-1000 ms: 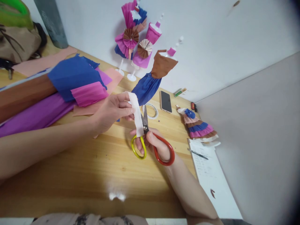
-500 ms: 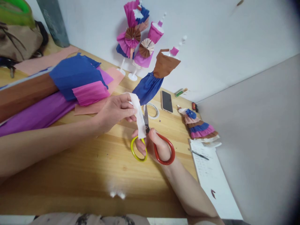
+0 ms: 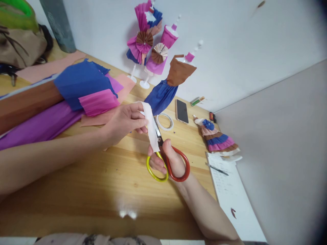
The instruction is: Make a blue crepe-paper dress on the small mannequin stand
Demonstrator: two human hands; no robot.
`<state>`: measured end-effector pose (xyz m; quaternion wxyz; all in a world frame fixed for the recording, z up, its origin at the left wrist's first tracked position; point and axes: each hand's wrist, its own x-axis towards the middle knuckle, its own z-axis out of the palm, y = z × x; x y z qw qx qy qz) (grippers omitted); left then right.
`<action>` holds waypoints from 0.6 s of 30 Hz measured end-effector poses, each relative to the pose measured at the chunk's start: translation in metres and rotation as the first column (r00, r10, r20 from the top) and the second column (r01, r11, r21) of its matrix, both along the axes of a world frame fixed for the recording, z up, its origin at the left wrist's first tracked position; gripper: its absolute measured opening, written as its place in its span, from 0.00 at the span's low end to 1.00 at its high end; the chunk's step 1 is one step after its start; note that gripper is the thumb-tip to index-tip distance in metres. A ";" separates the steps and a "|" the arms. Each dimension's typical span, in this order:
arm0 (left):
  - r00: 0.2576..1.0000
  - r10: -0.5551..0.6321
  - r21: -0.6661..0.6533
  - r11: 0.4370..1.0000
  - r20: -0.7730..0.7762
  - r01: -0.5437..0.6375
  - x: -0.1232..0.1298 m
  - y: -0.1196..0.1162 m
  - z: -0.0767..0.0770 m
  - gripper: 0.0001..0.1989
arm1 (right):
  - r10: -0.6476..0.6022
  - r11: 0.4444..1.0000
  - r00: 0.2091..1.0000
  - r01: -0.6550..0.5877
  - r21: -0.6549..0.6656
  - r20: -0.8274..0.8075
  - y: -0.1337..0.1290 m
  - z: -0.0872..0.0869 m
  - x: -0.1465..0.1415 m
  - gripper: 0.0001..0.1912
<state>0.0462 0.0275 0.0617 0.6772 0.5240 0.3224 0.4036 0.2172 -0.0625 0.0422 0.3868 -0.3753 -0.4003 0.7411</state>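
Observation:
Between the thumb and fingers of my left hand (image 3: 127,119) is the upper part of a white paper strip (image 3: 152,131), which hangs down towards the scissors. My right hand (image 3: 172,158) has its thumb in the red handle and its fingers in the yellow handle of the scissors (image 3: 160,140). The blades lie beside and partly behind the strip, pointing up and away from me; I cannot tell whether paper is between them. Just beyond them, a roll of tape (image 3: 165,121) lies flat on the wooden table (image 3: 97,194).
Folded coloured paper (image 3: 79,85) lies at the left. Several small dress forms (image 3: 182,69) in paper clothes stand along the wall. A phone (image 3: 181,111), a layered paper dress (image 3: 219,137) and a written sheet with a pen (image 3: 218,169) are on the right. A bottle (image 3: 60,25) stands at the back left.
The scissor handles have come closer together, the yellow one shifting right. The blades have tilted left behind the strip, and the strip's lower end has moved slightly right.

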 end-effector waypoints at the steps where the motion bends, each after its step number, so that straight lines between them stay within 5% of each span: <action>1: 1.000 0.001 -0.003 1.000 -0.003 -0.001 0.000 0.000 0.000 0.07 | 0.002 1.000 1.000 -0.001 -0.001 0.010 0.000 0.000 0.000 0.33; 18: 0.998 -0.050 -0.053 0.997 -0.033 0.048 0.002 -0.002 -0.002 0.09 | 0.010 1.000 1.000 -0.011 0.002 0.028 -0.001 -0.004 0.004 0.35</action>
